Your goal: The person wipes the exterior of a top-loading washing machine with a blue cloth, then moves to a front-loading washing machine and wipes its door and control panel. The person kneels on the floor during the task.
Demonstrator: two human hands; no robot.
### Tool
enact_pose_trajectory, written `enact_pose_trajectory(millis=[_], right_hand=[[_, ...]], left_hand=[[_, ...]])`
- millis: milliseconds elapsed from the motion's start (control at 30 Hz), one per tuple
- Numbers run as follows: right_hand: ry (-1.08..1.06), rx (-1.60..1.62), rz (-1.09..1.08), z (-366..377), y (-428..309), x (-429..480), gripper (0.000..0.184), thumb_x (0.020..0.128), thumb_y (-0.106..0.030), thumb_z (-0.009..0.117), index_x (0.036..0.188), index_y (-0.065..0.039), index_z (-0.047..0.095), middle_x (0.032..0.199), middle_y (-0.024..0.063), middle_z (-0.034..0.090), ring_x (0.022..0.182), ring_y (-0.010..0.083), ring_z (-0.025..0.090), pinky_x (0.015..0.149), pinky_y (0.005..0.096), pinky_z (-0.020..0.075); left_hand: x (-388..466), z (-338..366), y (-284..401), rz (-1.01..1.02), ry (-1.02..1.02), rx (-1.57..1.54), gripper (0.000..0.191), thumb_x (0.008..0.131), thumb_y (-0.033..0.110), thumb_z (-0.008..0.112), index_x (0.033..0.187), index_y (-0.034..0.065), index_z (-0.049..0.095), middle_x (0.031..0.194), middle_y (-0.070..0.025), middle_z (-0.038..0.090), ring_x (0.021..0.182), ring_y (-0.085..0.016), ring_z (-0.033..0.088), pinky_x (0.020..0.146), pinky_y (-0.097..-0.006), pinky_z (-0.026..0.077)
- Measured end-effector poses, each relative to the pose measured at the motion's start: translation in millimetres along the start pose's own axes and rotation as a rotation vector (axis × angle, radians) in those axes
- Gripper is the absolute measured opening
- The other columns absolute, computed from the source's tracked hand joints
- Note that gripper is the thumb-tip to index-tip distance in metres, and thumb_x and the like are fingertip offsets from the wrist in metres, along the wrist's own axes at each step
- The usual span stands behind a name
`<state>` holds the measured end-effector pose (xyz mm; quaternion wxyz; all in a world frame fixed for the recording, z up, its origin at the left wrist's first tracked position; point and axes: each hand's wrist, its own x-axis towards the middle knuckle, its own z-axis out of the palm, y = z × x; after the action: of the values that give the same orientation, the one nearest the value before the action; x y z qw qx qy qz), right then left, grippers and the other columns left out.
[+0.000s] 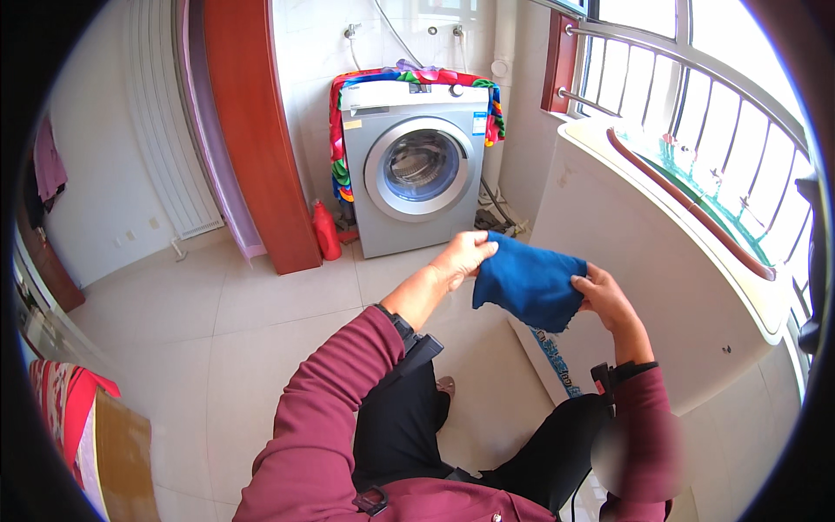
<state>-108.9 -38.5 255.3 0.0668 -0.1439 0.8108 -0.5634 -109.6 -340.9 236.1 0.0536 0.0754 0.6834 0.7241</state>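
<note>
A blue cloth (531, 277) hangs spread between my two hands, above the tiled floor. My left hand (464, 256) pinches its upper left corner between thumb and fingers. At the cloth's right edge, my right hand (603, 293) grips it with the thumb on top. The lower edge of the cloth looks slightly frayed and hangs loose. Beyond the cloth stands a grey front-loading Haier washing machine (355, 228) with its round door (421, 166) closed. A colourful patterned cover (337, 130) drapes over the machine's top and sides.
A red plastic bottle (327, 231) stands between the machine and a reddish-brown wooden post (258, 130). On my right is a large white tub (626, 261) below a barred window. A white board with a blue printed strip (554, 359) lies by the tub. Wooden furniture (124, 450) stands at lower left.
</note>
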Motion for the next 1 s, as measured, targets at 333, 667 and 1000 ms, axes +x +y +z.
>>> enact_pose_trajectory(millis=[333, 667, 1000], right_hand=[[-0.071, 0.421, -0.274, 5, 16, -14, 0.017, 0.102, -0.007, 0.059, 0.113, -0.004, 0.071, 0.106, 0.0035, 0.071, 0.096, 0.0164, 0.067, 0.087, 0.0306, 0.0562], [0.135, 0.146, -0.124, -1, 21, 7, 0.035, 0.094, 0.009, 0.038, 0.096, -0.007, 0.069, 0.092, -0.0029, 0.066, 0.082, 0.0053, 0.058, 0.074, 0.0222, 0.0490], [-0.049, 0.013, -0.191, -13, -4, -18, 0.026, 0.103, -0.021, 0.054, 0.113, -0.002, 0.069, 0.111, 0.0050, 0.068, 0.101, 0.0125, 0.061, 0.091, 0.0294, 0.0513]], left_hand=[[-33, -1, 9, 0.252, -0.277, 0.240, 0.023, 0.104, 0.003, 0.052, 0.109, 0.0069, 0.073, 0.090, 0.0042, 0.069, 0.080, -0.004, 0.063, 0.069, -0.0225, 0.053], [22, -22, -23, 0.315, -0.101, 0.174, 0.023, 0.103, -0.002, 0.049, 0.097, 0.0059, 0.069, 0.087, -0.0008, 0.070, 0.078, -0.010, 0.068, 0.068, -0.0283, 0.059], [10, -25, -23, 0.328, -0.055, 0.198, 0.023, 0.101, -0.001, 0.047, 0.109, 0.0015, 0.068, 0.099, -0.0044, 0.070, 0.091, -0.013, 0.068, 0.083, -0.0303, 0.059]])
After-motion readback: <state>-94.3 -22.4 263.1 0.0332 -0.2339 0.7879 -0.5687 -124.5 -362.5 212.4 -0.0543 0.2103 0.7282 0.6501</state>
